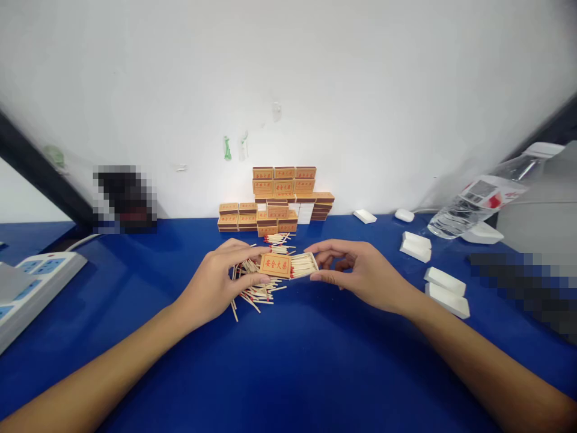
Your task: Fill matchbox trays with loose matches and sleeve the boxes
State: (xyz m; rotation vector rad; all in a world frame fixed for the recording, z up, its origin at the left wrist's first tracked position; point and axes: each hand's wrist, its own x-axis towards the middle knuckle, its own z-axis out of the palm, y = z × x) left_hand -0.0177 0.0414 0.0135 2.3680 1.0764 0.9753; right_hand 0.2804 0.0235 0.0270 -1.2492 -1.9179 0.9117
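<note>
Hands (219,275) (360,272) facing inward, fingers (247,255) pinching matchbox (276,265)

matchbox (276,264) at centre between left hand (219,273) and right hand (356,270), stacked matchboxes (283,187) behind, loose matches (259,294) on bench (311,373) left of centre, power strip (54,282) left edge, bottle (484,197) upper right

Held partly open over the blue table (324,361), an oblong orange cardboard matchbox (275,265) shows red-tipped wooden matches (302,265) filling its white tray (316,263).
</note>
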